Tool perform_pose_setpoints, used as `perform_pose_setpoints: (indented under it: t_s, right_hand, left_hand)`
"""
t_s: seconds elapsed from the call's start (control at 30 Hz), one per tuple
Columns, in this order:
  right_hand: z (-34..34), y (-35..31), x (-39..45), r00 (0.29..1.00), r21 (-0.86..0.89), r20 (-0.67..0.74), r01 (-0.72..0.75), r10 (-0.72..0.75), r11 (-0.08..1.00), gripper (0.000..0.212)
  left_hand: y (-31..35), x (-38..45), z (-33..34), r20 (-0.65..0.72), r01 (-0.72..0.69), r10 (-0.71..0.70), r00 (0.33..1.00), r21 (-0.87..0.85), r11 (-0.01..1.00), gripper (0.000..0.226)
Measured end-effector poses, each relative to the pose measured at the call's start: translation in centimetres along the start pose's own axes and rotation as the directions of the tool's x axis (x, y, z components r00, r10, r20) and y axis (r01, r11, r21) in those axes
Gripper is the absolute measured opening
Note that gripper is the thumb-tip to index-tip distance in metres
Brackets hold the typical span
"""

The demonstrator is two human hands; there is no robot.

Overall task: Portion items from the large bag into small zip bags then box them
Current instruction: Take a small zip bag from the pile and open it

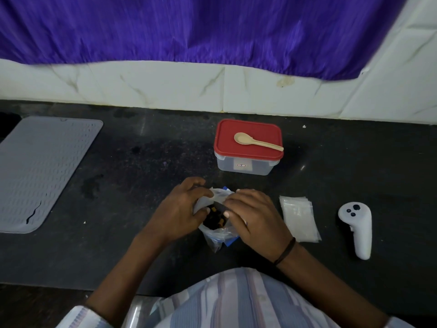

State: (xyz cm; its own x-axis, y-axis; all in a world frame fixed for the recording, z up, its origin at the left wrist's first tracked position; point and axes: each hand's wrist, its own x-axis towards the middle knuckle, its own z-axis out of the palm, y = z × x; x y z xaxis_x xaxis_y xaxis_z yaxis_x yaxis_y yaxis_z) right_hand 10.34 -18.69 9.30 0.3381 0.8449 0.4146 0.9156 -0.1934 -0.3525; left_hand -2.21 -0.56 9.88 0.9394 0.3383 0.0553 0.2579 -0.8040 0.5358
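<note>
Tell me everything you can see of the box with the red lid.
The box is a rectangular container of clear plastic with rounded corners and a red lid seated on top, so it looks closed. A small label shows on its near wall; nothing can be made out inside. It stands upright on the dark counter near the tiled wall, beyond both hands and apart from them. A pale spoon lies on the lid, bowl up, handle pointing right.

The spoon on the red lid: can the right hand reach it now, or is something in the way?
Probably yes. The spoon lies bare on the box lid, just beyond the right hand, with nothing between them. But that hand is busy holding the big bag open and must release it first.
</note>
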Motion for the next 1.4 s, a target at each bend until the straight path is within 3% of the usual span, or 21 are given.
perform_pose_setpoints:
  t_s: [0.13, 0.27, 0.37, 0.53, 0.67, 0.9, 1.0, 1.1, 1.27, 1.4]
  right_hand:
    - [-1.2, 2.4, -1.3, 0.957, -0.011, -0.078, -0.280, 0.279, 0.960, 0.023]
    - [-2.8, 6.9, -4.0, 0.779, -0.197, 0.016, -0.612, 0.627, 0.766, 0.034]
    - [-3.4, 9.2, -6.0, 0.664, -0.341, 0.072, -0.684, 0.744, 0.644, 0.043]
    - [-3.2, 10.8, -7.6, 0.552, -0.294, 0.102, -0.778, 0.828, 0.555, 0.047]
    - [-2.4, 11.7, -8.0, 0.550, -0.161, 0.090, -0.814, 0.830, 0.557, 0.039]
    - [-1.9, 11.8, -8.6, 0.484, 0.089, -0.078, -0.868, 0.872, 0.489, 0.025]
    - [-2.2, 11.0, -8.8, 0.493, 0.121, -0.200, -0.845, 0.847, 0.521, 0.016]
    - [-3.6, 9.7, -7.8, 0.466, 0.342, -0.183, -0.795, 0.866, 0.501, 0.016]
    - [-6.0, 7.1, -5.3, 0.641, 0.570, -0.025, -0.621, 0.767, 0.538, 0.014]
    - [-6.8, 5.2, -3.4, 0.732, 0.719, 0.069, -0.507, 0.678, 0.475, 0.015]
  left_hand:
    - [0.2, -0.1, 0.4, -0.082, -0.012, 0.012, 0.997, -0.009, 1.000, 0.034]
    - [0.7, 0.2, 0.5, -0.197, -0.009, 0.002, 0.980, -0.033, 0.999, 0.025]
    - [2.1, 0.8, 0.3, -0.273, -0.043, 0.026, 0.962, -0.058, 0.997, 0.018]
    - [4.1, 2.9, 0.9, -0.205, -0.107, 0.092, 0.975, -0.064, 0.992, 0.014]
    - [5.0, 4.2, 1.6, -0.161, -0.155, 0.140, 0.977, -0.081, 0.985, 0.010]
    - [7.0, 5.7, 2.6, -0.067, -0.202, 0.197, 0.978, -0.079, 0.976, 0.010]
    - [7.6, 6.1, 3.0, -0.046, -0.210, 0.207, 0.977, -0.083, 0.974, 0.011]
    - [7.9, 6.4, 3.4, -0.039, -0.210, 0.207, 0.978, -0.126, 0.969, 0.012]
    - [8.6, 6.8, 3.9, -0.083, -0.145, 0.124, 0.989, -0.351, 0.925, 0.014]
    - [9.4, 6.8, 3.0, 0.073, -0.022, 0.072, 0.995, -0.534, 0.845, 0.016]
